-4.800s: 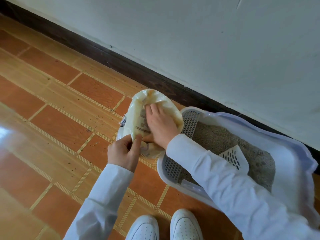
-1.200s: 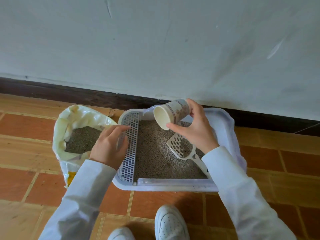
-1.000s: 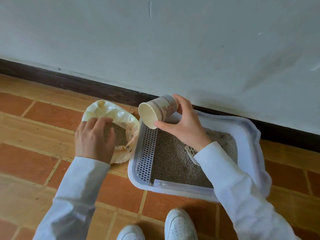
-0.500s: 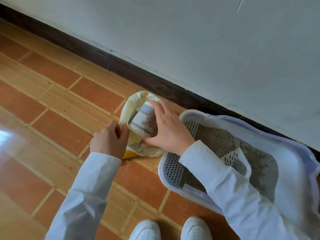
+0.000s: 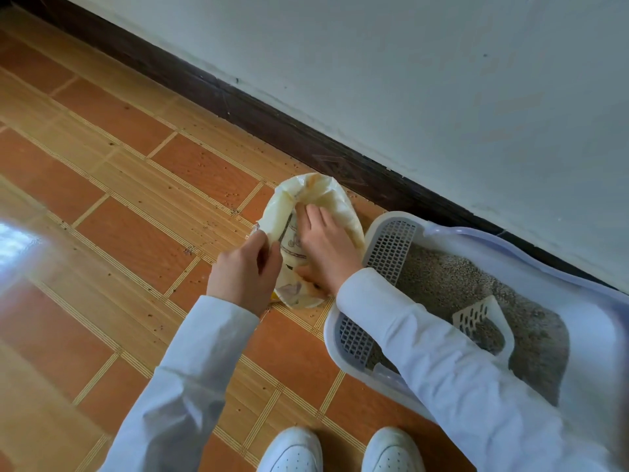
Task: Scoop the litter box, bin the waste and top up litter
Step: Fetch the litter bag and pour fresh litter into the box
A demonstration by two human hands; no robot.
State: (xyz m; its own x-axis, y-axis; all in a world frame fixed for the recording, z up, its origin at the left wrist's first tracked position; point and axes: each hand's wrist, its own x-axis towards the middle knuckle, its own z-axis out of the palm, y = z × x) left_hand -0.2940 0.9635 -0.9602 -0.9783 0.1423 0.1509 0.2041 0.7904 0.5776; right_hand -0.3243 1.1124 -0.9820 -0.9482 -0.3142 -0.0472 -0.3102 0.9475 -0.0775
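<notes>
A cream litter bag [image 5: 335, 199] stands on the tiled floor just left of the white litter box [image 5: 595, 315]. My left hand [image 5: 243, 270] pinches the bag's near rim and holds its mouth apart. My right hand [image 5: 325, 248] reaches down inside the bag, gripping a printed paper cup [image 5: 292, 238] that is pushed deep in; only part of the cup shows. The box holds grey litter [image 5: 452, 284], with a white slotted scoop [image 5: 480, 320] lying in it. My right sleeve hides the box's near side.
A grey perforated grate [image 5: 389, 247] runs along the box's left end. A dark skirting board [image 5: 238, 103] and white wall lie right behind the bag and box. Litter grains are scattered over the tiles [image 5: 143, 233]. My two white shoes [image 5: 340, 451] stand at the bottom edge.
My right hand emptied the cup over the box, swung it left and has pushed it deeper into the bag. My left hand moved back from the grate to the bag's rim.
</notes>
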